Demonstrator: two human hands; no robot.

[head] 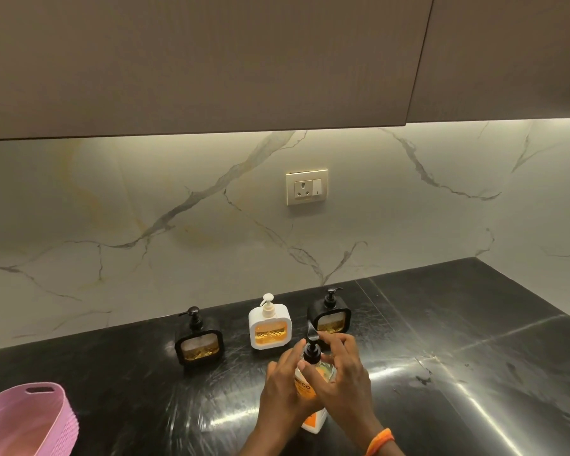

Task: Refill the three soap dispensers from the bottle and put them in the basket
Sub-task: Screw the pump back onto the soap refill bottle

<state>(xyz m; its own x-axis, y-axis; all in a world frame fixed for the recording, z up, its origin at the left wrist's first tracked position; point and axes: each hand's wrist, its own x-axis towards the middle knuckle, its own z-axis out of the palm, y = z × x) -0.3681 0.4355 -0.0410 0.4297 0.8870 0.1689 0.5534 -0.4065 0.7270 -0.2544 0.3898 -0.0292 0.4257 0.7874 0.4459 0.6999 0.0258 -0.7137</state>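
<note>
While gripped, bottle (313, 383) stands upright.

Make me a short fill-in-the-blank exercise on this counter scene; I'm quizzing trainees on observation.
1. Both hands hold the refill bottle, whose pump top is coloured ____.
2. The dispenser between the two black dispensers is coloured ____.
3. The pink basket sits at the counter's far ____ side.
4. On the marble wall is a socket with ____ switch.

Missing words: black; white; left; one
</note>
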